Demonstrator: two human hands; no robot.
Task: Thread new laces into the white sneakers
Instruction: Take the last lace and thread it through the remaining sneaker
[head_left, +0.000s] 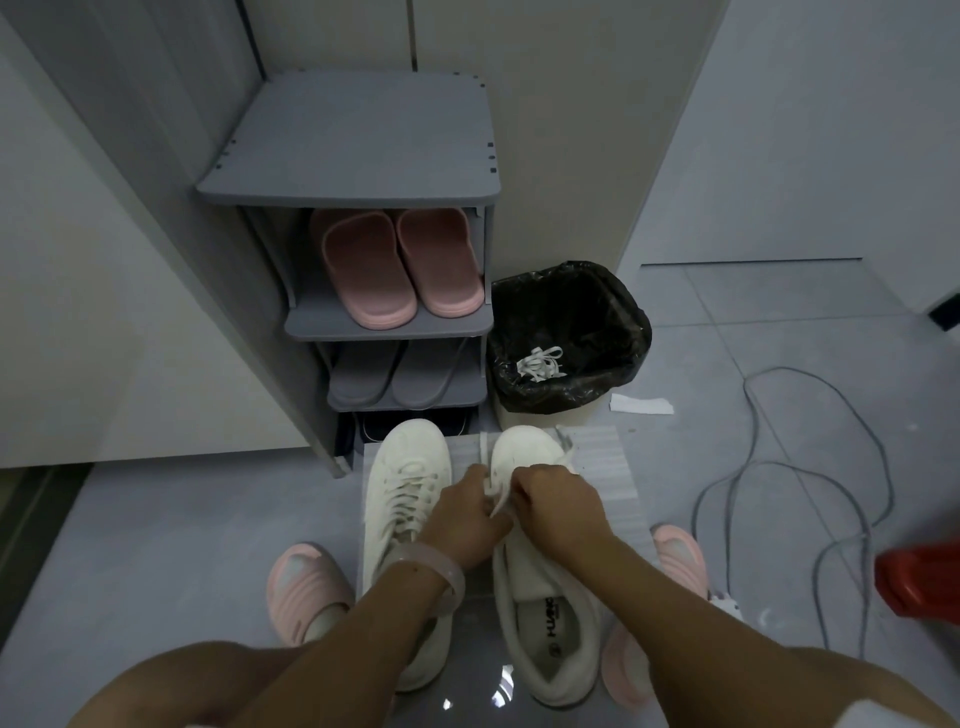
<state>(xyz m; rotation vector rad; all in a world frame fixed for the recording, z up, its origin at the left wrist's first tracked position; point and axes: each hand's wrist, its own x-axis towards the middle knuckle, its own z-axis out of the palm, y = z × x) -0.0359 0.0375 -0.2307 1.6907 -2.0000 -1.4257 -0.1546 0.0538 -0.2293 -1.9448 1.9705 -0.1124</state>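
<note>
- Low in the frame's centre, my left hand (462, 512) and right hand (558, 506) sit close together, both pinching the lace (500, 503) over the right sneaker (540, 613).
- I judge the lace limp and light; best gripped near its stiff tip.
- The left sneaker (402, 499) looks laced.

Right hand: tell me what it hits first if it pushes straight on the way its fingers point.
The right hand points left, toward the left hand, both pinching the lace over the right sneaker. It would likely meet the left hand's fingers first, though depth is unclear.
</note>
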